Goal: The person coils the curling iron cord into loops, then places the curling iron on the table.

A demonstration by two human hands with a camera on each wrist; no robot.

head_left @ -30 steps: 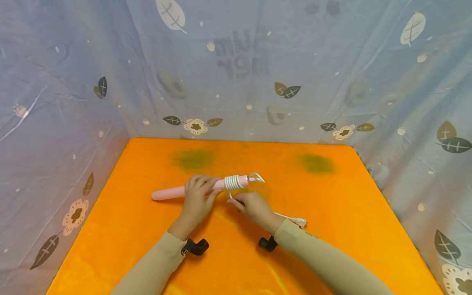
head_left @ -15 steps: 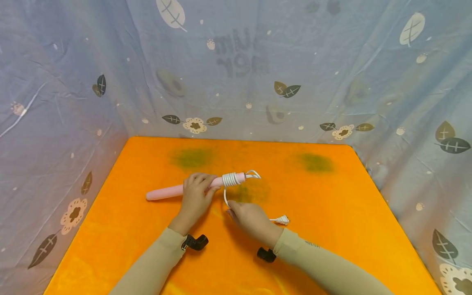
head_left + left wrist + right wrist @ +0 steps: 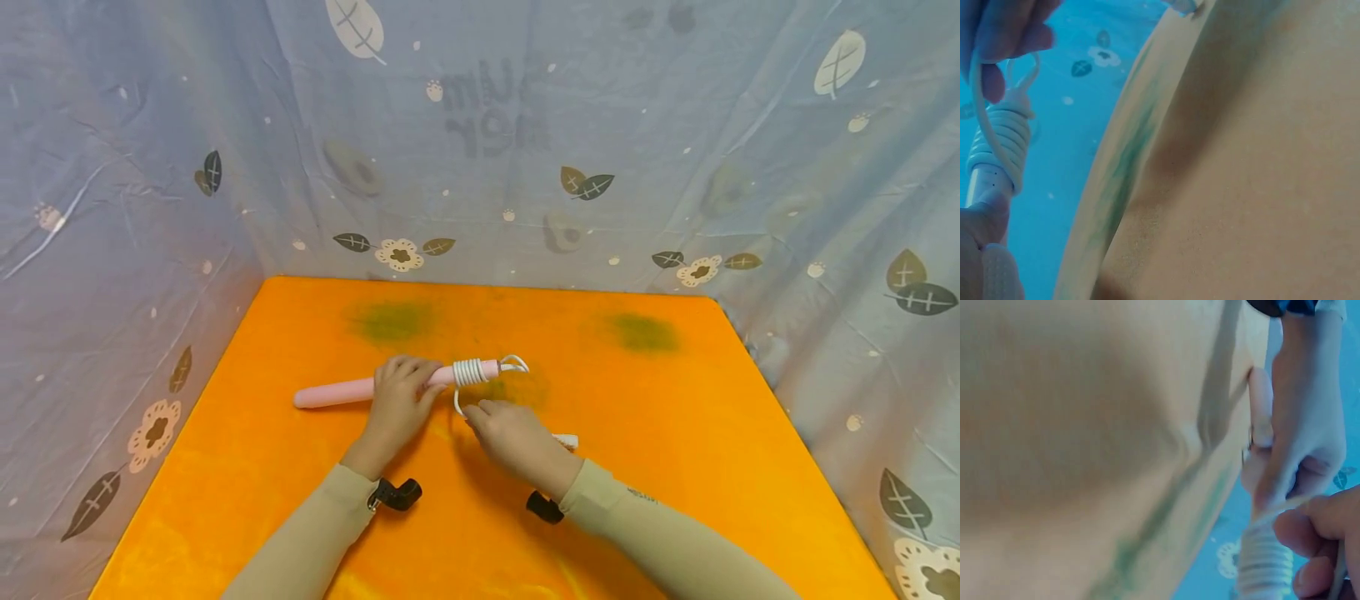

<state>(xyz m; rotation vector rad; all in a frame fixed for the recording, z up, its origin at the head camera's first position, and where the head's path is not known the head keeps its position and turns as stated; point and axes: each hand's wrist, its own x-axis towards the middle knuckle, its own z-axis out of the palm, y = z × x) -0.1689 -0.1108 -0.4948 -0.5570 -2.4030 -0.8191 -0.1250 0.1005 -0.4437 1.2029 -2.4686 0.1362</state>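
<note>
A slim pink hair iron is held at a slant above the table, its far end to the right. My left hand grips it around the middle. White power cord is wound in several close turns near its right end, where a short loop sticks out. From the turns the cord hangs down to my right hand, which pinches it between thumb and fingers. The white plug shows just beyond the right wrist, partly hidden. In the right wrist view the coiled cord lies beside my right fingers.
An orange cloth with greenish patches covers the table. Pale blue curtains with leaf and flower prints stand around its back and sides. Each wrist wears a black camera mount.
The plug has drawn left, closer to my right hand. My right hand moved slightly down, with a longer stretch of cord between it and the turns. The left hand keeps its grip.
</note>
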